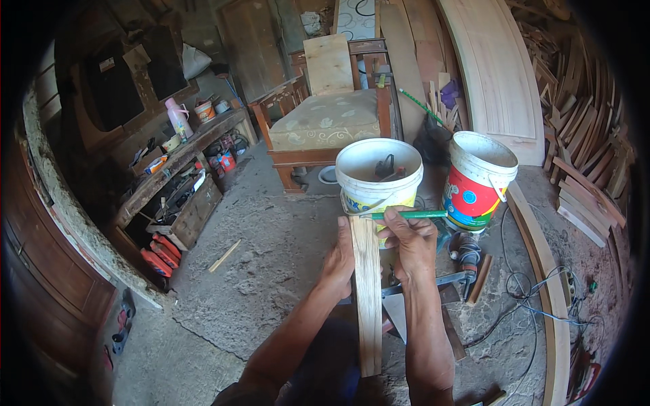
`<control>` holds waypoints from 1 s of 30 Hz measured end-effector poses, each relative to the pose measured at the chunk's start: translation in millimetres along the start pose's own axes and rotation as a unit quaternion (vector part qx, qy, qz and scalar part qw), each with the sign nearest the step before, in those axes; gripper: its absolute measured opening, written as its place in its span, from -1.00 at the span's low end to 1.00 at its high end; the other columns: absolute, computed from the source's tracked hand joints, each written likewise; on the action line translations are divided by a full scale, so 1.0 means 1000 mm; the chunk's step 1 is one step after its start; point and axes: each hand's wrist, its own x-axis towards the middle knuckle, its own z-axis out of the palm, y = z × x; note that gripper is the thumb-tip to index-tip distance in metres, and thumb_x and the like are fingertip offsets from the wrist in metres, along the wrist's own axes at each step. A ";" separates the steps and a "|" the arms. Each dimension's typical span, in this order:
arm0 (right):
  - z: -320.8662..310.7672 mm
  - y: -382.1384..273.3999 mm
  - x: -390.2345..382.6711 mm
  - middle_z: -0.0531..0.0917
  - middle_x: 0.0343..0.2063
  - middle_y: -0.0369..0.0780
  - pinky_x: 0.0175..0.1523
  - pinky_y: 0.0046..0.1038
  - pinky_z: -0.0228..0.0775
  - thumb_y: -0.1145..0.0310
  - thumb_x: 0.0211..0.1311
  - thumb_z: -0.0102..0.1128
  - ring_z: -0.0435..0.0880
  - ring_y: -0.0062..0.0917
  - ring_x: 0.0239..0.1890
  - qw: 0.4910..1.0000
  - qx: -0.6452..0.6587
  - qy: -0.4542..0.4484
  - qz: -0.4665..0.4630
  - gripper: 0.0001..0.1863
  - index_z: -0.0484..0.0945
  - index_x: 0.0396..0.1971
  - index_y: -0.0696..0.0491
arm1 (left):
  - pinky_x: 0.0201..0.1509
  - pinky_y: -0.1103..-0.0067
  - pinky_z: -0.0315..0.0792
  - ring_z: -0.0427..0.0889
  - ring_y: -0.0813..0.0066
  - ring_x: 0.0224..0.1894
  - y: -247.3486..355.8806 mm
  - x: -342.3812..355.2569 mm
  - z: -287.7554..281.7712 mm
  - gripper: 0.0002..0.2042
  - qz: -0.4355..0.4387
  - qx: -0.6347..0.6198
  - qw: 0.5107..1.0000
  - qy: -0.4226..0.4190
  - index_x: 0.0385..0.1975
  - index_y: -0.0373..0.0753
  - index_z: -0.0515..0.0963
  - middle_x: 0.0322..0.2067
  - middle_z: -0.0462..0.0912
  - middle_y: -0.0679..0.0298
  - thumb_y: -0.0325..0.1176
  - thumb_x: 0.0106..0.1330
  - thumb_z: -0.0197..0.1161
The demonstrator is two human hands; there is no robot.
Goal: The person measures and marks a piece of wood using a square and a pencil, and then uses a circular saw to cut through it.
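Note:
A narrow, light wooden strip (pixel 367 291) with visible grain stands tilted in front of me, its lower end toward me. My left hand (pixel 340 260) is closed on its left edge near the upper end, thumb pointing up. My right hand (pixel 411 245), on the other side, pinches a green pencil-like stick (pixel 428 214) between thumb and fingers. This stick lies crosswise, its left end at the strip's top end. Just beyond my hands is a white bucket (pixel 379 181) with tools inside.
A second bucket (pixel 467 193), red and white, stands to the right. Near it lie a power drill (pixel 468 254) and loose cables (pixel 525 291). Beyond is a wooden armchair (pixel 325 122) with a patterned seat. A workbench (pixel 183 155) lines the left; stacked wood pieces (pixel 589 115) fill the right.

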 end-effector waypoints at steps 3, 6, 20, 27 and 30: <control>0.000 0.002 0.003 0.75 -0.48 -0.22 -0.52 -0.67 0.35 0.40 0.19 0.42 0.63 -0.68 -0.60 1.000 0.014 -0.007 -0.004 -0.85 0.69 -0.30 0.13 | -0.41 0.36 0.61 0.59 0.32 -0.52 0.004 -0.003 0.002 -0.09 -0.021 0.018 0.999 0.027 -0.11 -0.31 0.50 -0.52 0.52 0.15 0.52 0.30 -0.45; 0.001 0.002 0.005 0.75 -0.49 -0.22 -0.53 -0.68 0.35 0.40 0.19 0.42 0.63 -0.68 -0.61 1.000 -0.006 -0.014 -0.005 -0.85 0.69 -0.30 0.13 | -0.42 0.35 0.61 0.59 0.31 -0.54 0.001 -0.001 -0.002 -0.11 -0.014 0.017 0.999 0.027 -0.16 -0.30 0.49 -0.52 0.53 0.15 0.53 0.29 -0.45; 0.000 0.005 0.012 0.75 -0.50 -0.21 -0.54 -0.67 0.37 0.43 0.18 0.42 0.65 -0.67 -0.60 0.999 -0.017 -0.031 0.001 -0.87 0.69 -0.30 0.12 | -0.39 0.34 0.62 0.59 0.33 -0.53 -0.002 0.005 -0.010 -0.07 -0.015 0.023 0.999 0.037 -0.07 -0.35 0.47 -0.51 0.51 0.16 0.54 0.28 -0.44; -0.001 0.015 0.006 0.76 -0.50 -0.21 -0.55 -0.68 0.37 0.43 0.18 0.42 0.65 -0.68 -0.61 0.999 -0.026 -0.034 0.010 -0.87 0.70 -0.30 0.14 | -0.38 0.33 0.63 0.60 0.31 -0.49 -0.001 0.004 -0.013 -0.07 -0.007 0.008 1.000 0.026 -0.01 -0.32 0.47 -0.45 0.53 0.14 0.54 0.28 -0.44; -0.002 0.017 0.005 0.76 -0.49 -0.22 -0.56 -0.67 0.37 0.43 0.19 0.42 0.64 -0.67 -0.62 0.999 -0.027 -0.028 0.014 -0.87 0.69 -0.31 0.14 | -0.37 0.33 0.63 0.60 0.30 -0.47 -0.003 0.005 -0.015 -0.07 -0.009 0.012 0.999 0.037 0.01 -0.30 0.49 -0.42 0.53 0.14 0.53 0.28 -0.44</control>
